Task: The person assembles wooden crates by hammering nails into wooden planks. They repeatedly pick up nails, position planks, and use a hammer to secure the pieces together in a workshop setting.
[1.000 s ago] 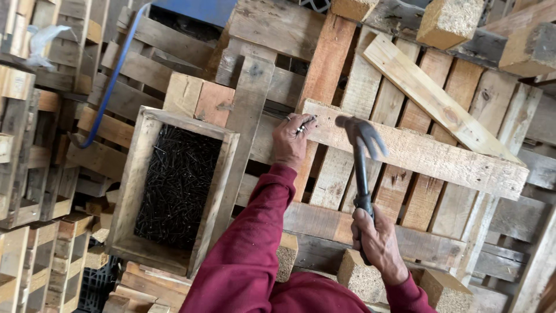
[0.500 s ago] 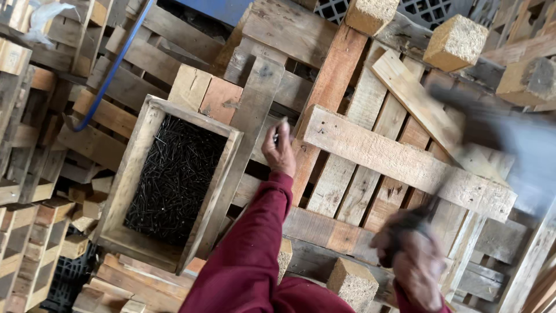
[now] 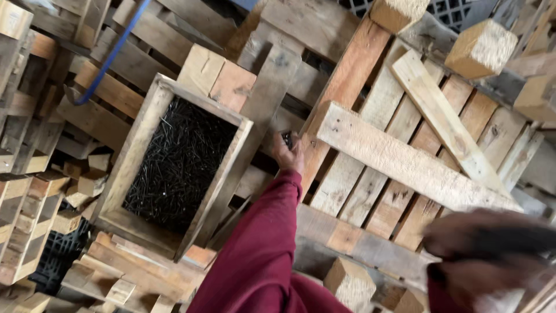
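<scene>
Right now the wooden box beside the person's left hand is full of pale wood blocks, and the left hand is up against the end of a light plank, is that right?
Not quite. In the head view the wooden box holds a heap of dark nails, not pale blocks. The rest stands: the left hand is up against the end of the light plank.

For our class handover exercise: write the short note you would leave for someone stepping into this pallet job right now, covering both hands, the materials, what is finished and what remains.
Left hand: pinching small dark nails at the left end of the pale plank, which lies across the pallet slats.
Right hand: near the camera at lower right, heavily blurred, gripping a dark handle; the tool's head is not readable.
Supplies: wooden box of black nails just left of the left hand.
Done: plank laid across the slats.
Left: no driven nail heads can be made out on the plank, so treat its fastening as unfinished.
</scene>
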A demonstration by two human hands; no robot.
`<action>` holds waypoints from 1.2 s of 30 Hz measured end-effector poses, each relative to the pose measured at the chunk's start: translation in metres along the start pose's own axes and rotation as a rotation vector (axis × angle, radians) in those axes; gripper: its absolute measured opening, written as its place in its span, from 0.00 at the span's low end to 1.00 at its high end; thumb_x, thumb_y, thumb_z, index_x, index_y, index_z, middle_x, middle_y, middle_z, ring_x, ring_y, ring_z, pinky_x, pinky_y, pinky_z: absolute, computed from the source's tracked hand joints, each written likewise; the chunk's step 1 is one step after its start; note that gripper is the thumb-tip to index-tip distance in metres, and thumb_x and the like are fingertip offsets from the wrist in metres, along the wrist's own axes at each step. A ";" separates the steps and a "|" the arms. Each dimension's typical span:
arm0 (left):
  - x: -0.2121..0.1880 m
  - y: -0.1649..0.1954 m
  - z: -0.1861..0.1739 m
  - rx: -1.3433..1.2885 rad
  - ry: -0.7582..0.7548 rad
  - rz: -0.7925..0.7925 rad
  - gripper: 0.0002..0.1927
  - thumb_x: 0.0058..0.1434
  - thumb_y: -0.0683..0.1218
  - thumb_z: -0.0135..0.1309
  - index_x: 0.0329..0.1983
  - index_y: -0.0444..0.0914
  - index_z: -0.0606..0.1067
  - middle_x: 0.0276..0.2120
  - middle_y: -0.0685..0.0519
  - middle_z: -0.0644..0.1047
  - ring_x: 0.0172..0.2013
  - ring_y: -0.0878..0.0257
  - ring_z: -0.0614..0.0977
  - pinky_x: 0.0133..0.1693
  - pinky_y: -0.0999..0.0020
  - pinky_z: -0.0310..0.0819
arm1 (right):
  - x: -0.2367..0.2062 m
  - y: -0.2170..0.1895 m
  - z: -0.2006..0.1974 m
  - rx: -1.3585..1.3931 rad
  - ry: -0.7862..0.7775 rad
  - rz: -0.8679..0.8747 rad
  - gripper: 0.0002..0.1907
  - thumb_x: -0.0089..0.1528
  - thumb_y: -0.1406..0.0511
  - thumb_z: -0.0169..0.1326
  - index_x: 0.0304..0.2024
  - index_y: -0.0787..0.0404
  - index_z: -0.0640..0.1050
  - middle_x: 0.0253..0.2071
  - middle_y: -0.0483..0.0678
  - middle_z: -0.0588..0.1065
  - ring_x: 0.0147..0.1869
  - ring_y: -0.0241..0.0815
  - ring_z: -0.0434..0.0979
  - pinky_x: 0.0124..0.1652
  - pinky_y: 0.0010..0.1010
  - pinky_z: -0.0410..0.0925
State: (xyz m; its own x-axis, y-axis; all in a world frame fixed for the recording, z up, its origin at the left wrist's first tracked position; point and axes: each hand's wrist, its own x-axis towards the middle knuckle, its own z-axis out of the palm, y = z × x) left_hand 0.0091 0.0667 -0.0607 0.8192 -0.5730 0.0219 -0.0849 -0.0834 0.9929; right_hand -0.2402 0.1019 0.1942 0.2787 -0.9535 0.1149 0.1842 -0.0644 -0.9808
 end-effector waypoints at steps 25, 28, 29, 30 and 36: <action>0.011 0.024 -0.061 -0.787 -0.284 -0.872 0.09 0.67 0.50 0.56 0.38 0.41 0.72 0.24 0.58 0.74 0.16 0.72 0.67 0.15 0.78 0.55 | -0.066 0.119 0.015 -0.648 0.174 0.872 0.21 0.67 0.54 0.49 0.39 0.68 0.76 0.21 0.45 0.69 0.21 0.36 0.67 0.22 0.31 0.64; -0.008 0.056 -0.071 -0.844 -0.510 -0.907 0.11 0.67 0.49 0.58 0.36 0.38 0.72 0.23 0.56 0.73 0.17 0.71 0.69 0.16 0.78 0.56 | -0.092 0.092 -0.003 -0.445 0.388 0.778 0.18 0.67 0.57 0.48 0.41 0.67 0.74 0.23 0.43 0.69 0.23 0.34 0.67 0.24 0.29 0.63; -0.012 0.066 -0.067 -0.822 -0.554 -0.879 0.09 0.65 0.47 0.58 0.36 0.38 0.73 0.24 0.55 0.74 0.19 0.70 0.71 0.17 0.77 0.58 | -0.094 0.090 -0.008 -0.347 0.408 0.655 0.16 0.66 0.58 0.47 0.43 0.66 0.72 0.24 0.42 0.67 0.23 0.34 0.66 0.24 0.28 0.62; -0.014 0.074 -0.061 -0.800 -0.605 -0.837 0.08 0.63 0.46 0.59 0.35 0.37 0.74 0.24 0.54 0.75 0.20 0.68 0.72 0.19 0.76 0.59 | -0.098 0.091 -0.011 -0.281 0.404 0.557 0.15 0.66 0.58 0.49 0.44 0.64 0.71 0.25 0.41 0.68 0.24 0.33 0.66 0.24 0.27 0.63; -0.069 0.101 -0.021 -0.913 -0.957 -0.873 0.09 0.59 0.44 0.62 0.34 0.41 0.72 0.30 0.58 0.73 0.28 0.71 0.73 0.25 0.75 0.65 | -0.164 0.101 -0.048 -0.306 0.604 0.805 0.15 0.68 0.57 0.49 0.43 0.64 0.72 0.23 0.43 0.67 0.23 0.35 0.65 0.23 0.30 0.63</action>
State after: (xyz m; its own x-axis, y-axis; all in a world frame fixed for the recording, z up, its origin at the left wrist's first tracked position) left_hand -0.0439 0.1144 0.0410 -0.2440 -0.9229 -0.2978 0.8454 -0.3529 0.4010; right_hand -0.3126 0.2373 0.0685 -0.3187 -0.7308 -0.6037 -0.1157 0.6621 -0.7404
